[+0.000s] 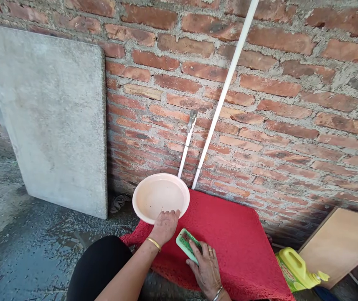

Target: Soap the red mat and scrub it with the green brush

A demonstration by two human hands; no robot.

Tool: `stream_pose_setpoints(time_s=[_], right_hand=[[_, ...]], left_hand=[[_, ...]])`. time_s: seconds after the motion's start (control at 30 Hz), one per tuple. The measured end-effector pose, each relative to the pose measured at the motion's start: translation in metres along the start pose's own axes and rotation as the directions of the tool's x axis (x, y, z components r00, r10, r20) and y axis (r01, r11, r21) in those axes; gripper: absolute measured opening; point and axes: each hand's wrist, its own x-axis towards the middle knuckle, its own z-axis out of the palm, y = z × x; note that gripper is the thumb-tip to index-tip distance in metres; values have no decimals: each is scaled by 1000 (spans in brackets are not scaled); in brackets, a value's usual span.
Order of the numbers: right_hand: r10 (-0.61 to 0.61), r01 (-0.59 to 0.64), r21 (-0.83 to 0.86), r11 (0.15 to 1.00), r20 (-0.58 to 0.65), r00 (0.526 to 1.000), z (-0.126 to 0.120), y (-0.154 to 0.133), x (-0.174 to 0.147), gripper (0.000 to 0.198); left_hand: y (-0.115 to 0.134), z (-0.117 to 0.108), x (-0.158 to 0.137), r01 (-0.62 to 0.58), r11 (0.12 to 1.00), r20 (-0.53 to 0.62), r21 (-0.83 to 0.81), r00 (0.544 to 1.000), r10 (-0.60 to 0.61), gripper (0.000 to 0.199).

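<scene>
My left hand (165, 228), with a gold bangle at the wrist, is closed over the near rim of a pale pink plastic basin (141, 200). The basin is at the back left corner of a red cloth (229, 230), its inside facing up toward me. In my right hand (206, 269) is a light green scrubbing brush (184, 239), held just above or on the cloth; which of the two I cannot tell. Its green bristles show on the upper side, and the thumb and fingers cover its right end. A ring and a silver bangle are on this hand.
A brick wall (279, 96) rises behind the cloth, with a long white pipe (221, 96) and a short pipe with a tap (192, 119). At left leans a concrete slab (56, 117) over wet floor (37, 242). A yellow jug (296, 269) and a wooden board (338, 246) are at right.
</scene>
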Motion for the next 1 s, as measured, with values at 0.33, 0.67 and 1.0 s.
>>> stream_pose_setpoints(time_s=[0.33, 0.67, 1.0], right_hand=[[117, -130, -59, 990, -190, 975, -6, 42, -38, 63], [130, -130, -67, 989, -5, 992, -19, 44, -39, 64], [83, -84, -74, 994, -14, 996, 1, 19, -30, 54]], left_hand=[[-1, 9, 1, -3, 1000, -17, -6, 1000, 3, 31], [-1, 6, 1, -7, 1000, -4, -28, 1000, 7, 31], [-1, -1, 0, -2, 1000, 15, -16, 1000, 3, 33]])
